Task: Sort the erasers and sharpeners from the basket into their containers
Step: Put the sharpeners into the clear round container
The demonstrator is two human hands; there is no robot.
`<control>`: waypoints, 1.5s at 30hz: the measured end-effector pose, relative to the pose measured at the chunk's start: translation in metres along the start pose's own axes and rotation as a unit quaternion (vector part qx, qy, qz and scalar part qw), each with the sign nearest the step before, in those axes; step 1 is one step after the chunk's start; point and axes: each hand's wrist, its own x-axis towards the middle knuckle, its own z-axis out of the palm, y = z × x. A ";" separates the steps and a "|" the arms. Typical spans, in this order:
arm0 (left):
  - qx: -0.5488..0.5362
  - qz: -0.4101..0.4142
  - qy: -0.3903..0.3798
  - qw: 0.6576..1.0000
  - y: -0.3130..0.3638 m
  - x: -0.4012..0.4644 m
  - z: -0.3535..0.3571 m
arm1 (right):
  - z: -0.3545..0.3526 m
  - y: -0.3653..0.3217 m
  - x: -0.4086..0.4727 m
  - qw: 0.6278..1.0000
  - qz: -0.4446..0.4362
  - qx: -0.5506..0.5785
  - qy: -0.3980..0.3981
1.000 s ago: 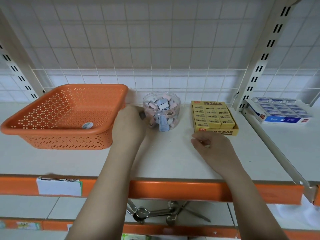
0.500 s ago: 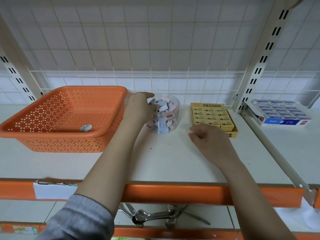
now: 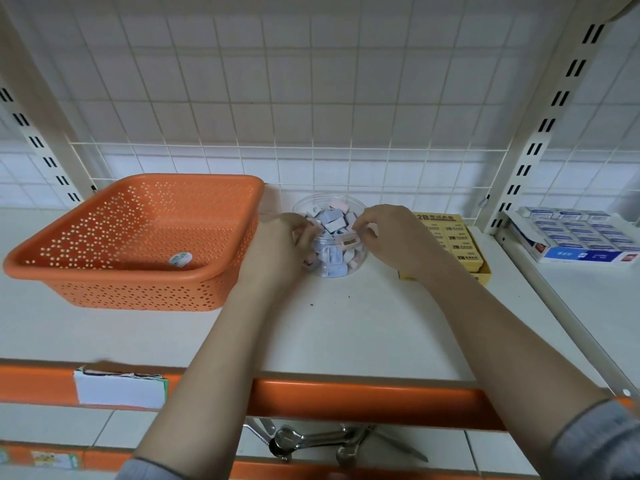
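Both hands point(image 3: 346, 237) (fingertips unclear) partly hide the tub point(image 3: 330, 261).

Orange perforated basket point(image 3: 138, 237) at shelf left, near back edge, one small round item point(image 3: 180, 259) left inside (type unclear). Clear round tub point(image 3: 330, 237) of pastel sharpeners mid-back, lid off. Yellow eraser box point(image 3: 460, 251) just right, open, nearly full.

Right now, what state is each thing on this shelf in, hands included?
Orange basket: upright, holds only one small round item.
Clear tub: lidless, upright, full of small pastel pieces.
Yellow box: open, packed with rows.
Blue-white box: open, packed.
Left hand: grips the tub's left side.
Right hand: fingers curled on the tub's right rim.
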 end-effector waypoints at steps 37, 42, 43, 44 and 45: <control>-0.008 -0.120 -0.032 0.992 0.000 -0.021 0.040 | -0.017 0.013 0.019 0.990 0.031 0.127 0.046; 0.009 -0.149 -0.048 0.988 0.002 -0.002 0.048 | -0.036 0.047 0.000 0.991 0.121 0.056 0.013; 0.014 -0.156 -0.048 0.986 0.003 0.001 0.049 | -0.038 0.052 -0.006 0.990 0.138 0.022 -0.022; 0.018 -0.162 -0.047 0.986 0.005 0.003 0.051 | -0.039 0.056 -0.012 0.987 0.148 -0.008 -0.059; 0.020 -0.167 -0.043 0.985 0.007 0.006 0.053 | -0.039 0.060 -0.018 0.984 0.154 -0.023 -0.092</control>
